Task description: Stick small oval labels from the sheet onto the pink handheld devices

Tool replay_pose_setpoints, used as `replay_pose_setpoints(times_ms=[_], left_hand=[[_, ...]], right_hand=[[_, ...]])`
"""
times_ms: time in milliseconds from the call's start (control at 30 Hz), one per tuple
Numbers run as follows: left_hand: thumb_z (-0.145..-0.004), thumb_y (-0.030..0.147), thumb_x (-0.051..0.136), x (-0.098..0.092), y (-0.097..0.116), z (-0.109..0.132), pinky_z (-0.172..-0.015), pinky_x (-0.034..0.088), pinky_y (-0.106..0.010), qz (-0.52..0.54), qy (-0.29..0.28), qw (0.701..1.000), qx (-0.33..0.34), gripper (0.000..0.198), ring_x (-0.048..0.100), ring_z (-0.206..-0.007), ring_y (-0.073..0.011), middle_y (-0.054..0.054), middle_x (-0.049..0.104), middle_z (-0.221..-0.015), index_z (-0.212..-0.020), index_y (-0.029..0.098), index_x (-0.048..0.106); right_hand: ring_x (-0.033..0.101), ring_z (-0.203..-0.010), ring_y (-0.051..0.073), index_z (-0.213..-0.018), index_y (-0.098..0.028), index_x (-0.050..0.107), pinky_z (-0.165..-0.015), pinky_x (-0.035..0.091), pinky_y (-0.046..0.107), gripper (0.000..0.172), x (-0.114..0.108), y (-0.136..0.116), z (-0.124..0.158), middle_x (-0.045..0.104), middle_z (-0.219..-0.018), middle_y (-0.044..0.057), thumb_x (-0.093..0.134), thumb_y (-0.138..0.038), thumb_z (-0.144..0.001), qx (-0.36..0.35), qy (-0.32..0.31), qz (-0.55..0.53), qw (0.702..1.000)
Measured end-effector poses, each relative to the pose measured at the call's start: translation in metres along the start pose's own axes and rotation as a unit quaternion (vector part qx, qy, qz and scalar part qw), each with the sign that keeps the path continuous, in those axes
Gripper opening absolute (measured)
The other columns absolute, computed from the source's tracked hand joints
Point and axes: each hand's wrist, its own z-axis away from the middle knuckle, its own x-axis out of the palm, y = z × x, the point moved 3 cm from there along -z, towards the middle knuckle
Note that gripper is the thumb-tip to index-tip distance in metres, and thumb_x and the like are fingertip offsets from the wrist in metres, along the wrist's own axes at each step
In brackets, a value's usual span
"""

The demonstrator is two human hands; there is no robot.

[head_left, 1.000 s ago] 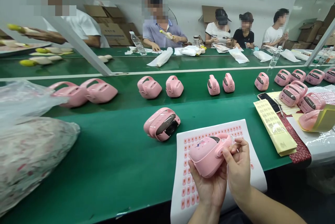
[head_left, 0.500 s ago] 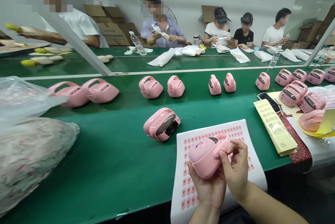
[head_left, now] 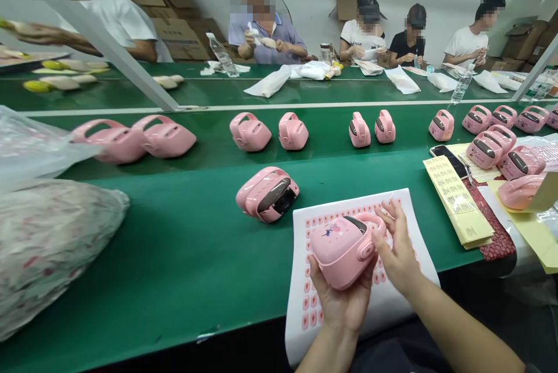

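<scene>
A pink device with a handle (head_left: 337,254) rests in my left hand (head_left: 344,303), whose fingers wrap round its underside. My right hand (head_left: 399,251) is at the device's right side, its thumb close to the round pivot of the handle and its other fingers raised and apart; nothing shows between them. An oval sticker is visible on that pivot. Under both hands lies a white sheet of small pink stickers (head_left: 300,245). Another pink device with a dark panel (head_left: 267,194) sits on the green table (head_left: 196,257), left of the sheet.
A plastic bag (head_left: 52,245) bulges at the left. Pink devices (head_left: 250,132) line the green belt beyond. Yellow sticker strips (head_left: 457,201), a phone (head_left: 449,159) and more devices lie at the right. Several people sit across the belt, near a slanted metal post (head_left: 113,50).
My right hand's fingers have opened and come off the handle pivot, where an oval sticker now shows. The yellow sheet at the right hangs lower. The whole view has shifted slightly.
</scene>
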Motion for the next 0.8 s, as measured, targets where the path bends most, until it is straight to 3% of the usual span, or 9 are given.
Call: replay_pose_setpoints(times_ms=[100, 200, 267, 333, 500, 567, 633, 733, 800], left_hand=[[-0.074, 0.049, 0.062, -0.014, 0.020, 0.002, -0.071, 0.058, -0.043, -0.068, 0.063, 0.992, 0.082, 0.042, 0.066, -0.095, -0.0290, -0.004, 0.071, -0.108, -0.111, 0.031, 0.062], [-0.072, 0.052, 0.061, -0.031, 0.043, 0.008, -0.061, 0.059, -0.039, -0.123, 0.123, 0.973, 0.150, 0.044, 0.066, -0.090, -0.0274, -0.001, 0.071, -0.107, -0.113, 0.035, 0.060], [-0.073, 0.053, 0.059, -0.039, 0.052, 0.011, -0.062, 0.058, -0.039, -0.141, 0.141, 0.967, 0.158, 0.043, 0.066, -0.091, -0.0270, 0.000, 0.071, -0.107, -0.112, 0.035, 0.060], [-0.073, 0.055, 0.058, -0.040, 0.056, 0.012, -0.061, 0.058, -0.039, -0.147, 0.148, 0.964, 0.163, 0.043, 0.066, -0.090, -0.0267, -0.001, 0.071, -0.104, -0.110, 0.034, 0.061], [-0.070, 0.062, 0.055, -0.036, 0.053, 0.010, -0.058, 0.057, -0.034, -0.162, 0.195, 0.951, 0.178, 0.044, 0.066, -0.086, -0.0239, 0.000, 0.072, -0.098, -0.103, 0.035, 0.064], [-0.068, 0.066, 0.056, -0.036, 0.051, 0.010, -0.062, 0.057, -0.034, -0.199, 0.208, 0.941, 0.175, 0.048, 0.064, -0.093, -0.0246, 0.002, 0.070, -0.104, -0.105, 0.037, 0.063], [-0.065, 0.072, 0.055, -0.037, 0.052, 0.011, -0.066, 0.057, -0.037, -0.272, 0.210, 0.923, 0.174, 0.055, 0.061, -0.100, -0.0271, 0.002, 0.068, -0.109, -0.109, 0.038, 0.061], [-0.055, 0.071, 0.065, -0.034, 0.059, 0.016, -0.075, 0.055, -0.045, -0.418, 0.181, 0.870, 0.191, 0.070, 0.057, -0.107, -0.0323, -0.002, 0.065, -0.114, -0.117, 0.038, 0.056], [-0.043, 0.053, 0.082, -0.026, 0.066, 0.020, -0.086, 0.050, -0.050, -0.527, 0.133, 0.813, 0.209, 0.089, 0.054, -0.112, -0.0351, -0.005, 0.060, -0.121, -0.124, 0.034, 0.050]], right_hand=[[0.063, -0.101, 0.022, -0.137, -0.023, 0.026, -0.086, 0.052, 0.042, 0.048, -0.008, 0.020, 0.016, 0.051, -0.121, 0.015, 0.042, -0.024, -0.091, 0.001, 0.004, 0.022, 1.000], [0.066, -0.082, 0.019, -0.137, -0.025, 0.027, -0.074, 0.056, 0.036, 0.051, -0.007, 0.034, 0.046, 0.060, -0.098, 0.009, 0.045, -0.018, -0.089, -0.108, -0.078, 0.060, 0.989], [0.066, -0.081, 0.020, -0.140, -0.024, 0.023, -0.072, 0.056, 0.037, 0.056, -0.002, 0.037, 0.066, 0.064, -0.093, 0.009, 0.046, -0.016, -0.089, -0.191, -0.156, 0.087, 0.965], [0.065, -0.081, 0.022, -0.143, -0.020, 0.016, -0.073, 0.055, 0.039, 0.060, 0.002, 0.039, 0.078, 0.066, -0.094, 0.011, 0.043, -0.013, -0.090, -0.243, -0.194, 0.127, 0.942], [0.065, -0.083, 0.021, -0.146, -0.019, 0.010, -0.073, 0.053, 0.040, 0.060, 0.008, 0.043, 0.094, 0.067, -0.096, 0.013, 0.030, -0.005, -0.091, -0.283, -0.193, 0.161, 0.925], [0.064, -0.082, 0.022, -0.144, -0.023, 0.017, -0.070, 0.053, 0.039, 0.059, 0.008, 0.047, 0.098, 0.066, -0.096, 0.011, 0.032, -0.005, -0.090, -0.252, -0.190, 0.137, 0.939], [0.064, -0.077, 0.020, -0.139, -0.027, 0.026, -0.067, 0.054, 0.037, 0.056, 0.007, 0.049, 0.095, 0.063, -0.092, 0.008, 0.039, -0.008, -0.088, -0.164, -0.185, 0.079, 0.966], [0.064, -0.071, 0.017, -0.128, -0.029, 0.036, -0.066, 0.055, 0.034, 0.050, -0.004, 0.042, 0.069, 0.056, -0.087, 0.003, 0.052, -0.014, -0.083, 0.027, -0.153, -0.044, 0.987], [0.064, -0.070, 0.015, -0.123, -0.028, 0.039, -0.069, 0.055, 0.034, 0.049, -0.016, 0.025, 0.042, 0.052, -0.087, 0.000, 0.059, -0.019, -0.079, 0.121, -0.126, -0.123, 0.977]])
